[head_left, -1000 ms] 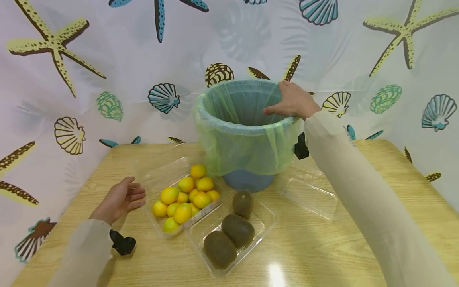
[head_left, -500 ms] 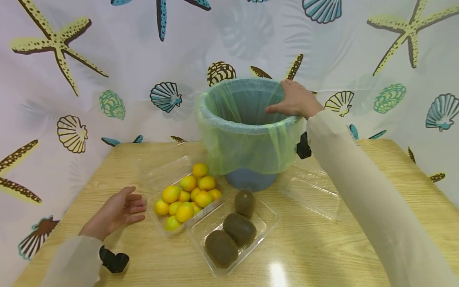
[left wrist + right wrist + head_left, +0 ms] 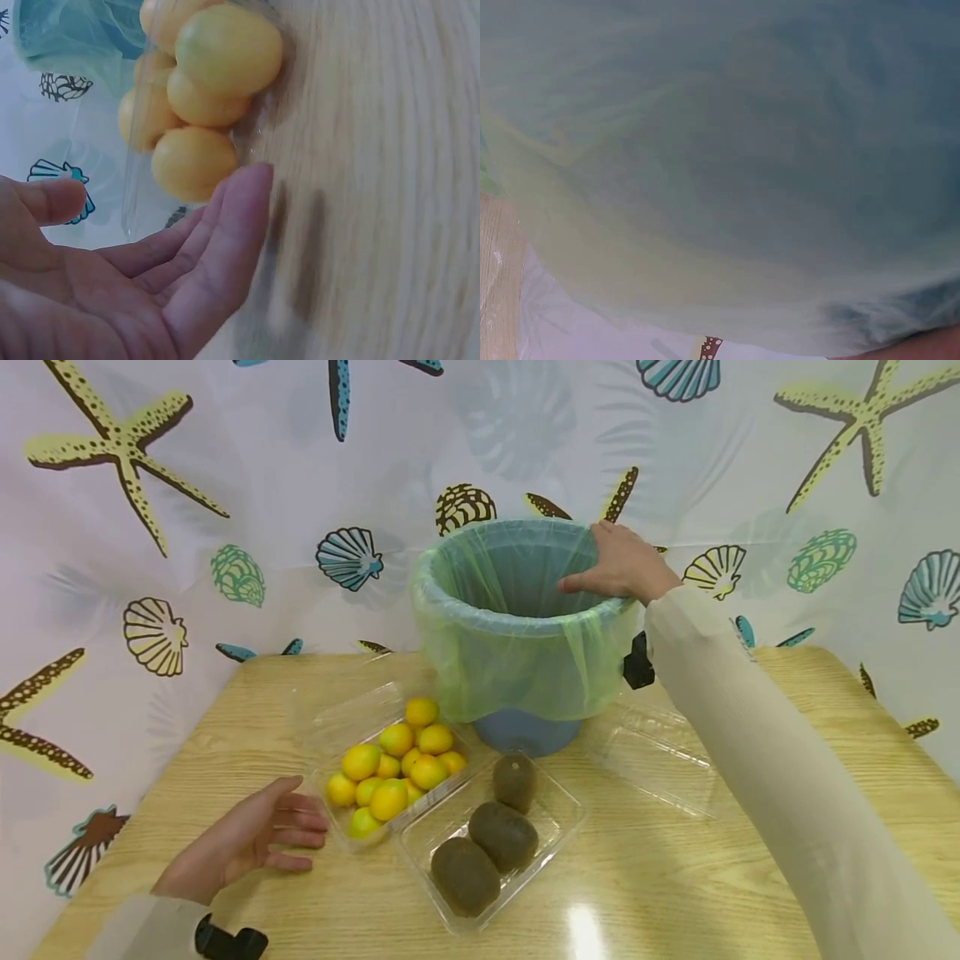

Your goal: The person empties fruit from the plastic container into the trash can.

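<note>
Two hands are in view. The right hand [image 3: 621, 564] grips the far right rim of the blue bin [image 3: 525, 635], thumb inside, fingers curled over the edge onto the green liner bag [image 3: 517, 668] folded over it. The bin stands upright at the back of the wooden table [image 3: 750, 860]. The left hand [image 3: 243, 843] lies on the table with fingers straight and relaxed, holding nothing, fingertips just beside the clear tray of yellow citrus fruit [image 3: 390, 764]; whether they touch it cannot be told. A second clear tray with three kiwis [image 3: 487, 839] sits against the first. An empty clear lid [image 3: 660, 760] lies right of the bin.
</note>
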Motion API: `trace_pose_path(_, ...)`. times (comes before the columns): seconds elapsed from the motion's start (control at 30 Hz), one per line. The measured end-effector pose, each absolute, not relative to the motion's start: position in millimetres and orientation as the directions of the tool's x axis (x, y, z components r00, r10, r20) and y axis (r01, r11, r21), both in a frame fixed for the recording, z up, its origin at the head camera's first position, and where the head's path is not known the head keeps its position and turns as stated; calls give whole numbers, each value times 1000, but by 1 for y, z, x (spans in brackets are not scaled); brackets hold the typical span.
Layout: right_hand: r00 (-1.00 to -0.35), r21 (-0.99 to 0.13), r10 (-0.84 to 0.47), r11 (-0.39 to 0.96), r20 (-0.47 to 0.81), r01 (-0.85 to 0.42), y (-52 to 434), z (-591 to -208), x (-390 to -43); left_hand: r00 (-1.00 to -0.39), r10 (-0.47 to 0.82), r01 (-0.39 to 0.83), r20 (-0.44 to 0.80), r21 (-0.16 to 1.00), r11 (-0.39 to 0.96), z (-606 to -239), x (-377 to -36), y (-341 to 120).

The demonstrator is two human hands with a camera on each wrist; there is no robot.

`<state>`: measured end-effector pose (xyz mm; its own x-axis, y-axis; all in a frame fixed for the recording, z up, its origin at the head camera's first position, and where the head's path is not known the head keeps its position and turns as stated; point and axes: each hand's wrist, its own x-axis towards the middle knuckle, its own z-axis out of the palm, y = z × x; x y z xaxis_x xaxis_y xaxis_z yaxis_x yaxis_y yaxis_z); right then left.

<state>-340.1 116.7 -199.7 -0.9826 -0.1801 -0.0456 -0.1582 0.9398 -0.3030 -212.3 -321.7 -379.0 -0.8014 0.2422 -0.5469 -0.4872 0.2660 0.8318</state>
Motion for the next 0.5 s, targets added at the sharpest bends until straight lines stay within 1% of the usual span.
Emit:
trace_pose_path(0.1,-982,-309,-181,938,-46,-158,117,-200,-340,-788,247,-490,-564,818,303,-376,-208,-317)
trace_pose_path(0.23,-983,-308,-179,938,-46,-157,117,-201,-340,-789,238,-480,-566,810,337,-373,-205,-311)
trace_pose_path(0.5,-983,-303,-177,940,-38,-158,117,-198,-340,-804,232,-473,-548,825,309,-369,-208,-304)
